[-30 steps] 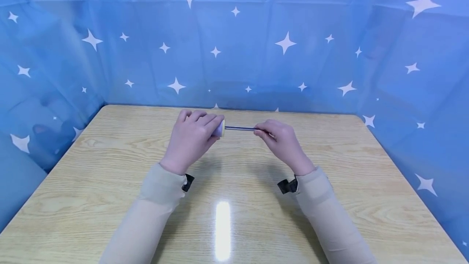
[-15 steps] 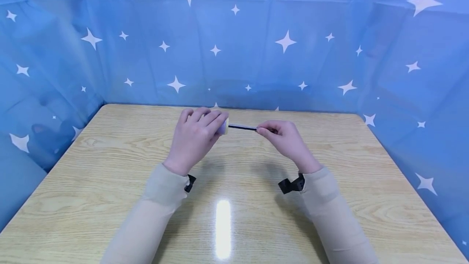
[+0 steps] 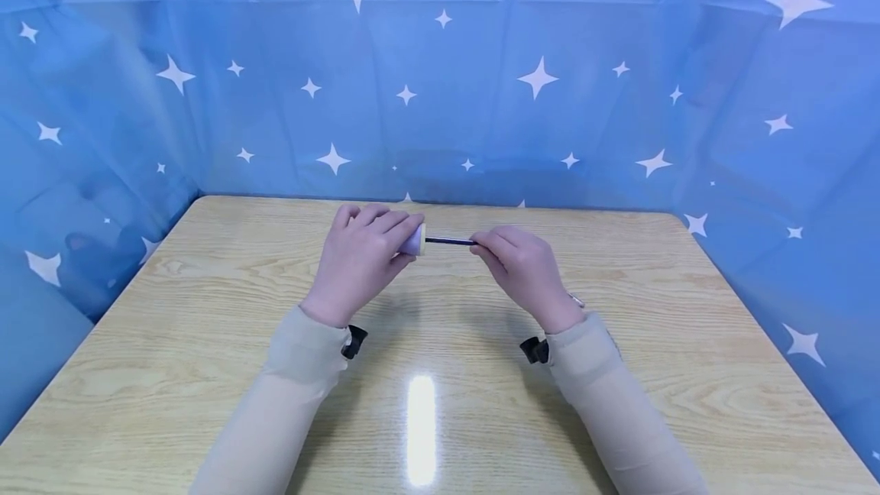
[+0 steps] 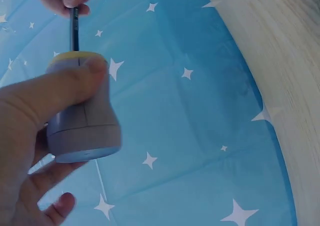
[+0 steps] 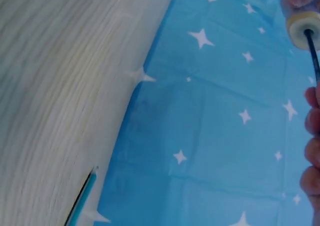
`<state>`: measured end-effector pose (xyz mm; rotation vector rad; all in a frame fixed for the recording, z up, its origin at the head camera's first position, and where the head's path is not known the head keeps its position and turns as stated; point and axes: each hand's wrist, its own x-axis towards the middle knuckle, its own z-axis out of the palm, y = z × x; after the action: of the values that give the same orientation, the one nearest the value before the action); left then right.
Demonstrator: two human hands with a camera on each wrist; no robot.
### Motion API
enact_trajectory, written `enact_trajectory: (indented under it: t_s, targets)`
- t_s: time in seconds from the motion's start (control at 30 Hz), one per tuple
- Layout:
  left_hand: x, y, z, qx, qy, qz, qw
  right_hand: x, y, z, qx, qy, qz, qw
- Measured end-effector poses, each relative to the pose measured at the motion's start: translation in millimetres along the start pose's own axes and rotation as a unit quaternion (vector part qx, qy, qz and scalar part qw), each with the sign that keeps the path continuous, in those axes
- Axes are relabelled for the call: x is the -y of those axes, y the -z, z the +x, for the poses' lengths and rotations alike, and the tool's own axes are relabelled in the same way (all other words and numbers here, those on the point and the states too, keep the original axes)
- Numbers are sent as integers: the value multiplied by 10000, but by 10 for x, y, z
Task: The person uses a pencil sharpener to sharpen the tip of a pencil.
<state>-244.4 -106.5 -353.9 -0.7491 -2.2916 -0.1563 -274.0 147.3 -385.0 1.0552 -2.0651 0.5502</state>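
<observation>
Both hands are working just above the desk (image 3: 495, 418), and here the left hand (image 3: 357, 262) is holding the lilac sharpener (image 4: 85, 118), its grip wrapping snugly round the body; the thumb is pressing along one side, other fingers are reaching round behind, and one fingertip is hanging clear beyond the base; the sharpener is lying sideways in the air, its yellow rim (image 5: 295, 21) facing the other hand, its flared base pointing the opposite way; across from it the right hand (image 3: 525, 270) is pinching the dark pencil (image 4: 75, 33), that grip clamping tight between thumb and fingers; the pencil is running almost level between the two hands, and its far end is sitting in the hole in the rimmed face; how deep it is going, the body is hiding; down in the right wrist view a teal stick (image 5: 82, 198) is resting on the desk, running out of frame; pale sleeves (image 3: 619, 411) are covering both forearms, with black bands (image 3: 354, 342) showing at the wrists; a bright glare (image 3: 421, 430) is gleaming off the wood between the arms, and behind it all a blue backdrop (image 3: 467, 52) is hanging, white stars scattering across its creases.
</observation>
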Motion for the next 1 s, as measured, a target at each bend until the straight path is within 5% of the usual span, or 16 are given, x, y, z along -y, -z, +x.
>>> enact_trajectory:
  t_s: [0.13,0.27,0.43,0.6,0.8,1.0]
  targets:
    - [-21,-16,26,-390,-267,266,9985,23,56,14,376,-540,328,9973]
    - [-53,-40,39,-654,-431,403,9961,28,131,38,867,-1324,855,9837]
    - [-51,-53,24,-359,-286,117,9989,14,180,62,1342,-1680,836,9730]
    - [8,-26,0,-3,76,-270,9996,-72,210,50,736,-1294,622,9869]
    - [49,-9,-11,-127,116,-345,9993,-136,192,32,153,-691,1118,9912]
    - [8,-9,20,-595,-149,-12,9981,-96,203,34,191,-1165,1413,9829]
